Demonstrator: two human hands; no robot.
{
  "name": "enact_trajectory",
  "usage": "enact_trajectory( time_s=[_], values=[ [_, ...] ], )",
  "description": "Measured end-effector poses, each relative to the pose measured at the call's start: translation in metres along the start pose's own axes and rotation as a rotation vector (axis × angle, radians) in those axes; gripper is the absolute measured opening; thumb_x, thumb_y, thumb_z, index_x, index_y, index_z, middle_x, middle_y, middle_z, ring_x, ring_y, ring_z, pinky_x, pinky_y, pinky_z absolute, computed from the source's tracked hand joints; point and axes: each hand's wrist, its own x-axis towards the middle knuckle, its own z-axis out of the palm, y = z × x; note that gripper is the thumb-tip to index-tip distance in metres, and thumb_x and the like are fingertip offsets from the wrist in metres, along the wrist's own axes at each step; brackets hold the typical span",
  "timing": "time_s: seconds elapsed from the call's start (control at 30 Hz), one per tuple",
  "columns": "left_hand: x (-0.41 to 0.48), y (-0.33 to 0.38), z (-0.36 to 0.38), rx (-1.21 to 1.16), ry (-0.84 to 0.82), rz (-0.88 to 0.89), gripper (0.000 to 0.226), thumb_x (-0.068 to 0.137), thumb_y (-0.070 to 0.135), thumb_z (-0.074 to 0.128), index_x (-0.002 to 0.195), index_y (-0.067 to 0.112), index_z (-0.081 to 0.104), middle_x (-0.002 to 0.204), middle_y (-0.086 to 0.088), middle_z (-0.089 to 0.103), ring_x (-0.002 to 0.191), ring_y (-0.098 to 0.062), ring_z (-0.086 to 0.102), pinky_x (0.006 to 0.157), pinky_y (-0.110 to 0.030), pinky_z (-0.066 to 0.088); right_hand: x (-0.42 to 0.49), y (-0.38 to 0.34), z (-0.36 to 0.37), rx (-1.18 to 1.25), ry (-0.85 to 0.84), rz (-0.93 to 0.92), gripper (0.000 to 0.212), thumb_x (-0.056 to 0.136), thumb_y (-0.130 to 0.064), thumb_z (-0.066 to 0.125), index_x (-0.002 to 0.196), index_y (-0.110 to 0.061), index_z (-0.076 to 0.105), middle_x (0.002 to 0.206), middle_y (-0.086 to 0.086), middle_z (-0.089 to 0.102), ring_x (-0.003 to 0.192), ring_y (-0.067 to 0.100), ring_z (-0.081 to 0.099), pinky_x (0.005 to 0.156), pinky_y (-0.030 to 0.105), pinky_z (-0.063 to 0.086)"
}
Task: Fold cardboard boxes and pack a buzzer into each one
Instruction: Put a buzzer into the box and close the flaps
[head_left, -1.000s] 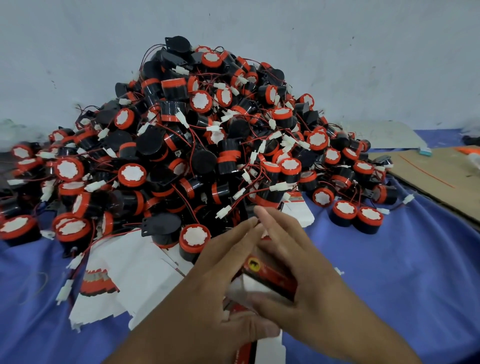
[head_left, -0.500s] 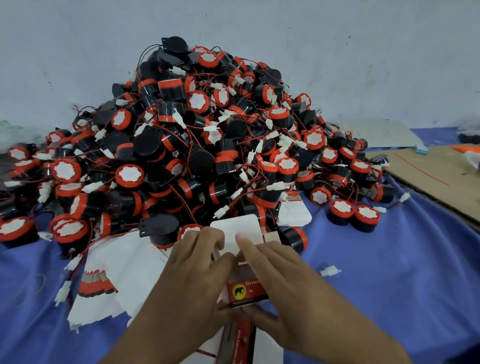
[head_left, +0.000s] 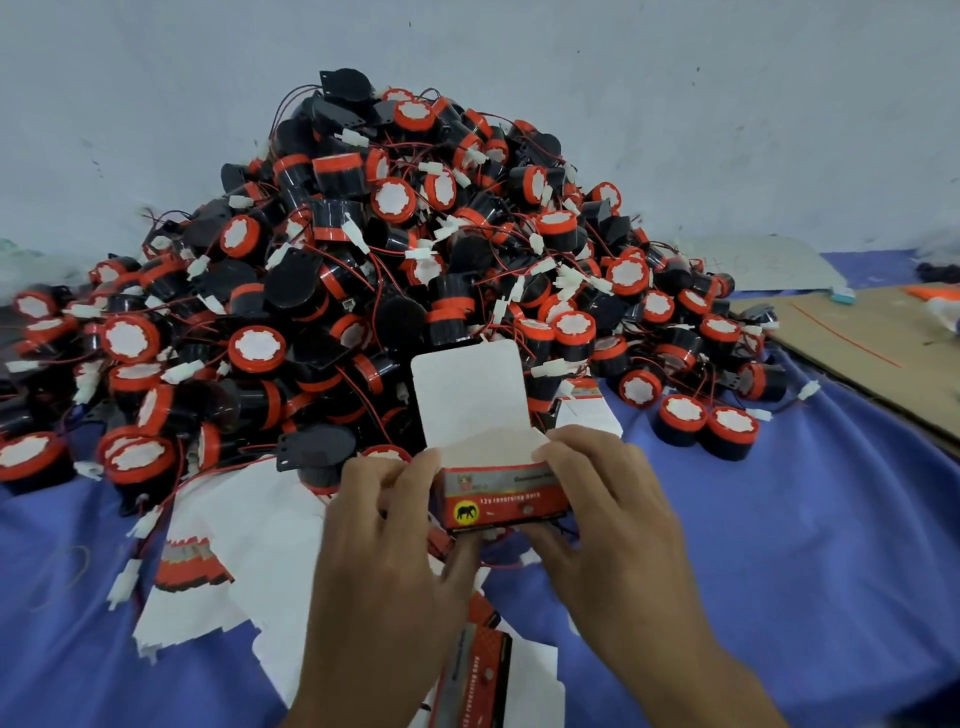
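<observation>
Red box (head_left: 498, 506) is near centre, over the blue-covered worktop (head_left: 805, 545). Left hand (head_left: 395, 525) grips its left end and right hand (head_left: 613, 519) grips its right end, fingers curled at the open top. White lid flap (head_left: 467, 395) stands up on the far side. Buzzer pile (head_left: 389, 260) is just behind. Flat box blanks (head_left: 249, 514) lie near left, brown cardboard sheet (head_left: 872, 353) far right.

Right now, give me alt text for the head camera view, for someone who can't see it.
A left hand and a right hand hold a small red cardboard box, white lid flap standing open, before a heap of black-and-red buzzers on blue cloth.
</observation>
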Motion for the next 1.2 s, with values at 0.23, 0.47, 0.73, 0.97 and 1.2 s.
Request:
enact_trajectory(
  time_s=[0.23, 0.47, 0.73, 0.97, 1.2],
  values=[
    [0.002, -0.016, -0.006, -0.641, -0.264, -0.393, 0.047, 0.067, 0.053, 0.079, 0.102, 0.043, 0.049, 0.082, 0.0, 0.066, 0.068, -0.017, 0.061, 0.059, -0.027, 0.051, -0.001, 0.009, 0.012, 0.211, -0.113, -0.034, 0.057, 0.069, -0.004, 0.087, 0.103, -0.024, 0.045, 0.123, -0.003, 0.045, 0.093, 0.013, 0.05, 0.06, 0.032, 0.054],
    [0.002, -0.024, -0.01, -0.581, -0.248, -0.38, 0.049, 0.067, 0.059, 0.073, 0.101, 0.038, 0.045, 0.071, 0.019, 0.06, 0.061, -0.003, 0.055, 0.048, -0.011, 0.041, -0.003, 0.077, 0.008, 0.233, -0.565, 0.212, 0.099, 0.089, -0.032, 0.077, 0.145, -0.064, 0.002, 0.156, -0.026, 0.02, 0.139, 0.006, 0.03, 0.11, 0.012, 0.029],
    [-0.009, -0.019, 0.006, -0.414, -0.405, -0.257, 0.05, 0.079, 0.059, 0.069, 0.121, 0.055, 0.042, 0.116, 0.044, 0.045, 0.111, 0.017, 0.042, 0.077, -0.001, 0.04, -0.001, 0.092, 0.02, 0.286, -0.525, 0.248, 0.057, 0.091, -0.012, 0.072, 0.14, -0.031, 0.049, 0.131, -0.007, 0.06, 0.117, 0.019, 0.057, 0.095, 0.031, 0.048],
    [-0.009, -0.017, 0.011, -0.299, -0.398, -0.181, 0.056, 0.076, 0.059, 0.073, 0.117, 0.053, 0.036, 0.112, 0.044, 0.03, 0.107, 0.008, 0.031, 0.083, -0.004, 0.031, 0.01, 0.098, -0.02, 0.245, -0.042, 0.536, 0.053, 0.088, -0.009, 0.074, 0.125, -0.038, 0.049, 0.098, -0.023, 0.061, 0.092, 0.011, 0.062, 0.074, 0.023, 0.047],
    [-0.014, -0.009, 0.011, -0.357, -0.516, -0.129, 0.061, 0.071, 0.072, 0.064, 0.121, 0.056, 0.032, 0.119, 0.044, 0.031, 0.115, 0.014, 0.033, 0.082, -0.001, 0.032, 0.016, 0.079, -0.038, 1.039, 0.23, 0.777, 0.044, 0.092, 0.012, 0.06, 0.109, -0.028, 0.055, 0.111, -0.003, 0.069, 0.103, 0.022, 0.071, 0.079, 0.033, 0.063]
  ],
)
